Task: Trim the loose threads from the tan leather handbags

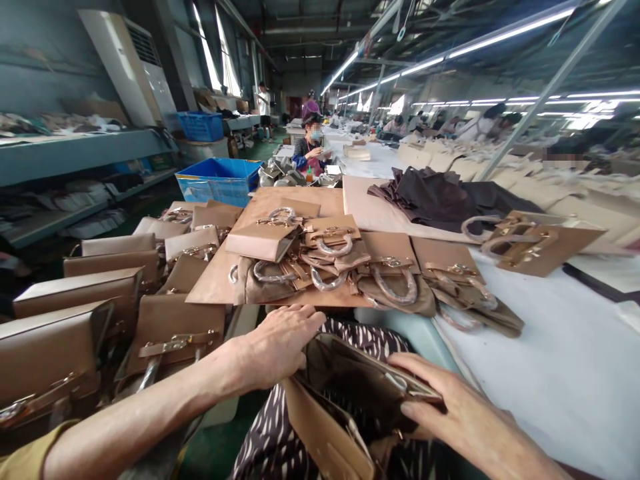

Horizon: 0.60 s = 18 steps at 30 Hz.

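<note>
Pinching gaping bag (345,387) at rim with right hand (453,400); touching far left corner with left hand (283,343) (grip there, cannot tell). Toward right edge of board (215,277), other bags (263,241).

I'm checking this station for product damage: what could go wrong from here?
The open bag might slip if the right hand loosens its grip on the rim.

On the brown board, the piled bags overlap, so their metal fittings could scratch neighbouring surfaces.
</note>
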Each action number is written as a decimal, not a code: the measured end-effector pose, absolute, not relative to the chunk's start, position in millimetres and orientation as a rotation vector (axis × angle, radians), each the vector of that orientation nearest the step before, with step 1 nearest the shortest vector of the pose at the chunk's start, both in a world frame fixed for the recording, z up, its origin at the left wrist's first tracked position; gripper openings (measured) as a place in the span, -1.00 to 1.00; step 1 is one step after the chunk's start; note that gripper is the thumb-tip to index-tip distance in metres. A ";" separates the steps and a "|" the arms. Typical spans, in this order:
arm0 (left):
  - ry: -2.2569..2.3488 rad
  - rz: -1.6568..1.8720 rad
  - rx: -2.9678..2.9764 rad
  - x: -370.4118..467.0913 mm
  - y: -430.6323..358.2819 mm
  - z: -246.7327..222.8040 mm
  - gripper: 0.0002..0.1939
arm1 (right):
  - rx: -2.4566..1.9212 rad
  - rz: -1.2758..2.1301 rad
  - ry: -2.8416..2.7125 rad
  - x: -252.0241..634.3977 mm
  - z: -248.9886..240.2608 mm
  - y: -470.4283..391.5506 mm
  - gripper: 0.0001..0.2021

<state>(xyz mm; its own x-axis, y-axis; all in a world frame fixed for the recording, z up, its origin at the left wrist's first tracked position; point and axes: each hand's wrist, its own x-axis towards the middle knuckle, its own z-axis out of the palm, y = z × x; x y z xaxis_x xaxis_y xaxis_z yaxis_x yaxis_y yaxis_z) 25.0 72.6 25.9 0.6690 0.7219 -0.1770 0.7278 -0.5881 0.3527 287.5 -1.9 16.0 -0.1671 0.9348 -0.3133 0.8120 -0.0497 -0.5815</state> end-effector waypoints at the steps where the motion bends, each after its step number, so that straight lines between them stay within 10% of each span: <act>1: 1.129 -0.001 2.531 29.3 70.3 30.3 -0.46 | -1.893 1.016 -2.033 287.0 17.9 -2.5 -0.55; 8: 0.848 0.280 2.632 66.1 55.4 39.2 -0.85 | -1.744 1.088 -2.058 277.8 44.5 0.1 -0.65; 18: 0.916 0.584 2.588 82.3 43.9 7.0 -0.85 | -1.731 0.845 -2.140 294.1 32.4 15.4 -0.78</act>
